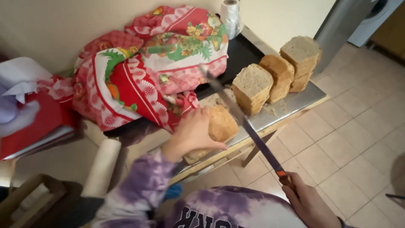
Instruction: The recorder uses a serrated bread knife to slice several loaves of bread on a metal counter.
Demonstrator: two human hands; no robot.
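The left hand (pixel 192 134) is clamped over a brown loaf (pixel 217 128) on the metal tabletop (pixel 295 101), fingers curled on its near end. The right hand (pixel 308 202) grips the handle of a long bread knife (pixel 240 120), whose blade runs up and away from the grip, crossing just beside the held loaf's far face. Beyond the blade stand three stacks of sliced bread (pixel 276 74), set side by side. Behind the left hand lies a bunched red patterned cloth (pixel 147 63), with a white roll (pixel 230 14) past it.
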